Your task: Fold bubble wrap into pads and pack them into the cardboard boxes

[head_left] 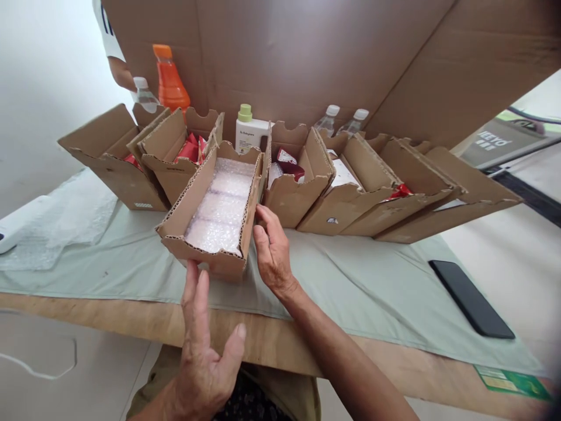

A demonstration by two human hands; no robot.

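An orange-capped bottle (172,85) and a white-capped clear bottle (146,98) stand before a cardboard panel (307,64), a green-capped white bottle (250,131) and two clear bottles (326,123) farther right; another person's arm (121,73) shows at left. A dark phone (471,299) lies on the pale green cloth (350,275) covering the table (131,310), crumpled clear plastic (85,207) opposite.

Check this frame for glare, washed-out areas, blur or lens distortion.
Head view, left: the white wall looks washed out; head view, top: pale sheen on the large cardboard panel; head view, centre: bright glints on the bubble wrap; head view, right: dark blur at the edge, apparent wide-angle stretching of the rightmost cardboard box.
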